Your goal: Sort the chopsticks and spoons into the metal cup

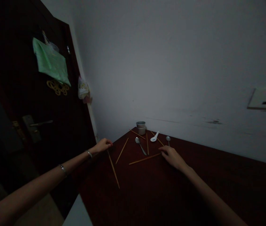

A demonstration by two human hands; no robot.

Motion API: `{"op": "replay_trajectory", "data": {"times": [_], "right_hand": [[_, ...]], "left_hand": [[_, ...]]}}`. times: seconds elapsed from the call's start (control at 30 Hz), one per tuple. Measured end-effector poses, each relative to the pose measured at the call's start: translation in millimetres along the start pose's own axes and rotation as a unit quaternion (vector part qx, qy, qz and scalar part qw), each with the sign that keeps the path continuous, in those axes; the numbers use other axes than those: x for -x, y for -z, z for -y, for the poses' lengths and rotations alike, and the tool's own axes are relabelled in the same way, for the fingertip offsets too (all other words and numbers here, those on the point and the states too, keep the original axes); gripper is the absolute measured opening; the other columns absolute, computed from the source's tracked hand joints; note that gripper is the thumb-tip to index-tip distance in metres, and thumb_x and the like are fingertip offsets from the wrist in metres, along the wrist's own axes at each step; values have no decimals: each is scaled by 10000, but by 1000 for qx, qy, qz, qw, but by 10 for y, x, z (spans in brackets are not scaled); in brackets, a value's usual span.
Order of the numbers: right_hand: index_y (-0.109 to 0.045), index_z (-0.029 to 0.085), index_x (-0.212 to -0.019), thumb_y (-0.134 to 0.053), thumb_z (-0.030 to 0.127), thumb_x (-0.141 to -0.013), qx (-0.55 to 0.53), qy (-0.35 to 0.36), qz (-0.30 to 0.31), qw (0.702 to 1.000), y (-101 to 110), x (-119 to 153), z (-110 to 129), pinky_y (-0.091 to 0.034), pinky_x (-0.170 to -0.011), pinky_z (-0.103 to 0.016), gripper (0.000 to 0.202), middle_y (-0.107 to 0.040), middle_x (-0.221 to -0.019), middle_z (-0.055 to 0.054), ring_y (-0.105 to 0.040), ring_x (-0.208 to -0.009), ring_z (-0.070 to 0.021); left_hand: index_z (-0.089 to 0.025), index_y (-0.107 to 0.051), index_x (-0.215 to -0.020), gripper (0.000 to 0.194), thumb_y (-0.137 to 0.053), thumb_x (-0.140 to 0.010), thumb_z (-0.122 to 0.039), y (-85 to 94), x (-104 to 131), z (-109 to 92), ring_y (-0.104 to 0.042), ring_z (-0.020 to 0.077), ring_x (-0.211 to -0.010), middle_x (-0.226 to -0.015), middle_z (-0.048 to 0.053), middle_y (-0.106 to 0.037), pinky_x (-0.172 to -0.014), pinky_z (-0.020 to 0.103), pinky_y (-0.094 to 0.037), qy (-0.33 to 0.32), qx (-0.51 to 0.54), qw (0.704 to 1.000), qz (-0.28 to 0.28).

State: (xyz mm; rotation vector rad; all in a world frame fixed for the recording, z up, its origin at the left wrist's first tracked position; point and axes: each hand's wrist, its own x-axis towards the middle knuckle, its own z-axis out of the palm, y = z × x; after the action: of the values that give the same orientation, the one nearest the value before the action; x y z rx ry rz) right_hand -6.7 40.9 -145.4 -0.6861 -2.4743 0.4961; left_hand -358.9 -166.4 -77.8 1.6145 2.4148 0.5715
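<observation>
My left hand (103, 145), with bracelets on its arm, is at the table's left edge. Its closed fingers pinch the far end of a chopstick (114, 169) that slants toward me. On the right, my right hand (172, 156) has its fingers closed on the right end of another chopstick (144, 159). Between the hands lie a loose chopstick (122, 150), a metal spoon (140, 146) and an upright-pointing chopstick (147, 143). Beyond my right hand are a white soup spoon (154, 137) and a small round-headed ladle (168, 138), its handle partly hidden by the hand.
A metal cup (141, 128) stands in the table's far corner, with one chopstick (137, 134) in front of it and another (161, 142) beside the soup spoon. The wall (161, 69) borders the dark red table (147, 194). A door (59, 131) is at left.
</observation>
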Motion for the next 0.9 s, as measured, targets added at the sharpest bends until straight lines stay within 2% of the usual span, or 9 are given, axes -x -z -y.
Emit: {"op": "replay_trajectory", "data": {"times": [0.17,0.33,0.6,0.77,0.9], "right_hand": [[-610,130,-1084,-435,189,-785,43,13,2,999,-113,-116,-141,-350,-979,-376,351,-525,-1204,-138,-472,-1136,-232],[-571,120,-1154,-441,192,-785,74,20,-4,997,-238,-51,-214,-297,-1024,-416,398,-478,-1266,-148,-363,-1236,-253],[-559,139,-1169,-405,217,-813,85,8,-21,996,-276,34,-191,-314,-1014,-441,396,-506,-1255,-128,-362,-1241,-258],[-551,157,-1181,-417,174,-795,72,33,-9,997,-246,10,-181,-313,-1027,-416,408,-536,-1242,-84,-381,-1237,-244],[-578,163,-1143,-418,144,-789,64,40,1,997,-234,-4,-178,-328,-1018,-400,389,-566,-1207,-76,-391,-1235,-239]], "left_hand": [[-114,-660,-823,301,-449,-650,-244,8,4,-29,-494,117,-582,-654,7,-608,-508,185,-355,29,19,999,13],[-118,-638,-780,264,-458,-645,-255,-5,36,9,-471,100,-538,-638,1,-577,-466,178,-332,36,2,999,15],[-134,-536,-642,200,-450,-680,-310,-41,178,44,-413,87,-379,-489,-13,-477,-383,196,-300,134,-28,987,80],[-149,-484,-509,262,-477,-662,-361,-149,207,53,-353,83,-363,-426,-20,-409,-371,213,-244,135,-11,984,120],[-153,-482,-498,258,-505,-639,-367,-237,213,41,-334,78,-378,-409,-30,-390,-379,210,-216,139,3,983,122]]}}
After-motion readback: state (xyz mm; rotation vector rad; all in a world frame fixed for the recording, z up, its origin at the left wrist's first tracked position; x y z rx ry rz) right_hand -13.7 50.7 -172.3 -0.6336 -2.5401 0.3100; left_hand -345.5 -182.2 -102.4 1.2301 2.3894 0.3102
